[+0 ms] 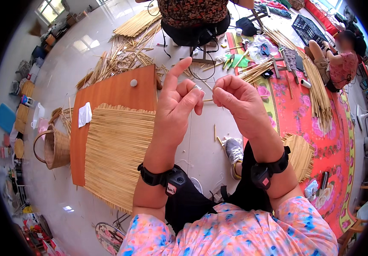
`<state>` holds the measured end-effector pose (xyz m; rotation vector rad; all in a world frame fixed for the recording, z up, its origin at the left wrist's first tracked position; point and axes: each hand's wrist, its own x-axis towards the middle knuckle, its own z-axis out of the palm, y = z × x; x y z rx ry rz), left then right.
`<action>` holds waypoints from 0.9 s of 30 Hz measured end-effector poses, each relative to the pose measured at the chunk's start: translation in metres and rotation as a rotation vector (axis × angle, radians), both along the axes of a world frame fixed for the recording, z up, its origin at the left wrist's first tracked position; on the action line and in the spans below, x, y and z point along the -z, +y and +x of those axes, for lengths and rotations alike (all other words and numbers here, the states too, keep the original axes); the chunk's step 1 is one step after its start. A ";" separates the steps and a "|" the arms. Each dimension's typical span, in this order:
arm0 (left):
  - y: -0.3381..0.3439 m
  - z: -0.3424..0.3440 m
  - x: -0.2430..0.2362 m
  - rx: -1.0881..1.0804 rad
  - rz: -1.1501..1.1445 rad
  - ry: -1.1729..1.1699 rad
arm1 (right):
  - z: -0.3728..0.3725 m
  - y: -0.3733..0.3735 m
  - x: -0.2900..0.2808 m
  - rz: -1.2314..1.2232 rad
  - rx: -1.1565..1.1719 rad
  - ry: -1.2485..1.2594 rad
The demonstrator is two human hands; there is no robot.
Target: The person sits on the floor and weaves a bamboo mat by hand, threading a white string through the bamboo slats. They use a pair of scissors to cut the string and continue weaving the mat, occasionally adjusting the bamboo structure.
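Observation:
Both hands are raised in front of me above the tiled floor, a short gap between them. My left hand (178,97) has its thumb against curled fingers, while one finger points up. A silvery band like a ring or thimble (198,87) shows on a bent finger; whatever the pinch holds is too small to name. My right hand (237,99) pinches thumb and fingertips together, and a very thin tip, too fine to identify, shows below them. Left of my legs, a mat of straw-coloured stalks (117,149) lies partly on a brown wooden board (79,149), touched by neither hand.
Loose stalks (124,59) are heaped beyond the board. A wicker basket (58,149) stands at the left. On the right lie a red floral floor sheet (295,158), a small round stalk mat (300,153) and stalk bundles (318,96). Two people (341,62) sit nearby.

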<state>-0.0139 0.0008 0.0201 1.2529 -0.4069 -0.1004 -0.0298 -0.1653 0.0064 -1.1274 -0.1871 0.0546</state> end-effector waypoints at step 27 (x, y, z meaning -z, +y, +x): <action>-0.016 -0.005 0.016 -0.345 0.491 -0.370 | 0.000 0.013 0.001 -0.437 0.377 -0.213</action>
